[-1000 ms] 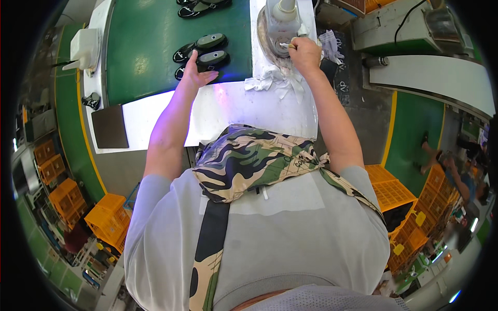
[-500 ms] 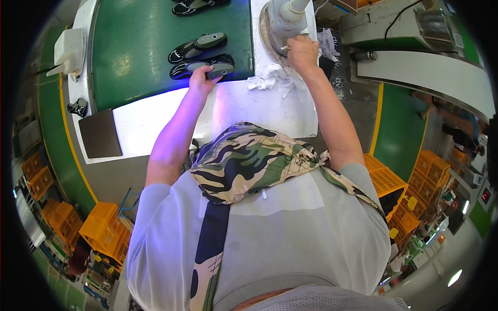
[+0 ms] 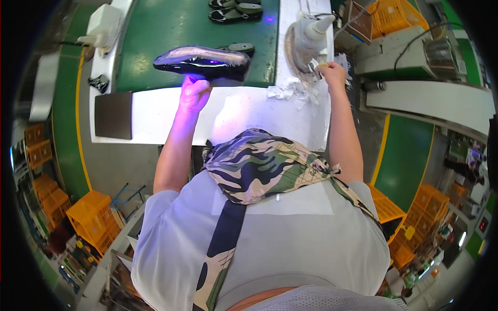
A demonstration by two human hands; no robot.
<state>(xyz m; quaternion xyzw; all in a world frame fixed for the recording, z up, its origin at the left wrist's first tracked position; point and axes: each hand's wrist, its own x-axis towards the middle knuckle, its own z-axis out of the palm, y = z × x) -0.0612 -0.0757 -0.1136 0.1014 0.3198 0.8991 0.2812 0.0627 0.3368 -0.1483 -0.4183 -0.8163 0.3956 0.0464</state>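
Note:
My left hand is closed round a glossy black shoe, raised off the green belt and tilted on its side. A pale band runs along the shoe's upper edge; the fingers beneath it are partly hidden. Over at the right, the fingers of my right hand are pinched together beside a translucent white squeeze bottle. What they hold is too small to make out. Behind the raised shoe, another shoe with a grey insert lies on the belt, mostly covered.
More black shoes lie farther up the green belt. White scraps are heaped below the bottle. A dark square board rests on the white table at left, near another white bottle. Orange crates stand on the floor.
My left hand has lifted the near shoe off the belt and turned it onto its side. The right hand has shifted slightly away from the bottle. The whole view has moved too.

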